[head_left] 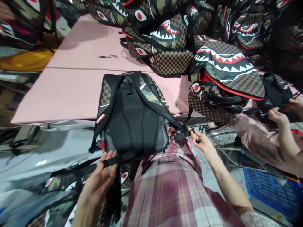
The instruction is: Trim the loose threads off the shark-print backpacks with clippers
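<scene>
A backpack (139, 119) lies on the pink table with its black padded back and shoulder straps facing up, its bottom edge toward me. At its lower left, my left hand (106, 167) is palm up with the fingers stretched out, and a black strap (123, 156) runs across them. Off the lower right corner, my right hand (199, 140) pinches the end of a black strap with a buckle between thumb and fingers. Small scissors or clippers (201, 129) show beside that hand.
Patterned backpacks (227, 72) are heaped at the right and back of the pink table (59, 91). A pen (106, 57) lies behind. A co-worker's hands (279, 115) are at the right, above a blue crate (267, 189). More bags (61, 186) hang at lower left.
</scene>
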Demonstrator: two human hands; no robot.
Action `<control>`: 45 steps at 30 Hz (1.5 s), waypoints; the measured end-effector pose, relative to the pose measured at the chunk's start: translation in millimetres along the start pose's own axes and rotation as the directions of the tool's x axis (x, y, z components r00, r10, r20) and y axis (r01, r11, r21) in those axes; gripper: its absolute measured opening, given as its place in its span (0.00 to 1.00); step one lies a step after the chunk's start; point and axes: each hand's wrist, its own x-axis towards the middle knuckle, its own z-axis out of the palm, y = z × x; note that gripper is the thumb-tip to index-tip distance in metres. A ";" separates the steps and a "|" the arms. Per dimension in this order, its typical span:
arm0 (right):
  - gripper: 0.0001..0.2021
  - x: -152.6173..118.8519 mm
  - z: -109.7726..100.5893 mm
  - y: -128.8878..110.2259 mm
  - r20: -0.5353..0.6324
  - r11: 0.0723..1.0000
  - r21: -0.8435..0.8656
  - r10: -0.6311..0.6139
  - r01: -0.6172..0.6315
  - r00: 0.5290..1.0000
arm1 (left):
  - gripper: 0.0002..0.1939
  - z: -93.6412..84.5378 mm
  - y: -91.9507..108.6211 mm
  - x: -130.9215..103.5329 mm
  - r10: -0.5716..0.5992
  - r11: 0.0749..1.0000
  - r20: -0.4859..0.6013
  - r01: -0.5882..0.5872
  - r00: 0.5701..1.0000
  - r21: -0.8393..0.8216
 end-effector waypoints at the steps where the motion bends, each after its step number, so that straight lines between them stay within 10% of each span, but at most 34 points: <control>1: 0.09 -3.6 7.7 -0.6 -0.032 0.996 0.078 0.043 -0.041 0.999 | 0.21 9.4 -1.1 0.2 0.008 0.999 -0.006 -0.008 1.000 -0.052; 13: 0.11 -5.6 34.9 -6.8 -0.157 0.964 0.218 0.189 -0.152 0.969 | 0.18 44.7 4.0 11.2 -0.103 0.954 -0.115 0.066 0.988 -0.291; 20: 0.09 14.0 27.3 -2.0 -0.202 0.969 -0.232 0.035 -0.083 0.979 | 0.14 52.1 13.7 21.5 -0.082 0.956 -0.128 0.042 0.988 -0.290; 25: 0.05 13.6 41.2 -1.9 0.001 0.348 -0.927 -0.370 0.139 0.929 | 0.12 77.2 13.8 14.6 -0.094 0.976 -0.041 0.084 0.995 -0.201; 28: 0.15 -4.7 75.3 7.3 0.291 -0.080 -0.950 -0.568 0.301 0.770 | 0.11 98.4 10.4 8.0 -0.102 0.983 0.023 0.105 0.994 -0.148; 31: 0.25 -30.1 114.8 27.6 0.605 -0.349 -0.795 -0.399 0.496 0.690 | 0.11 115.7 5.3 2.3 -0.101 0.991 0.065 0.106 0.993 -0.080; 36: 0.16 -40.8 149.7 54.4 0.726 -0.290 -0.685 -0.203 0.668 0.657 | 0.13 128.9 -1.6 -3.7 -0.083 0.996 0.162 0.078 0.983 0.040; 42: 0.13 -14.5 151.5 66.8 0.580 0.138 -0.805 -0.019 0.577 0.814 | 0.16 126.9 -15.4 -5.3 -0.068 0.983 0.203 0.031 0.977 0.181; 45: 0.12 -12.2 149.9 72.1 0.570 0.143 -0.799 -0.130 0.585 0.811 | 0.13 118.6 -33.5 -5.9 -0.188 0.870 0.217 0.059 0.958 0.490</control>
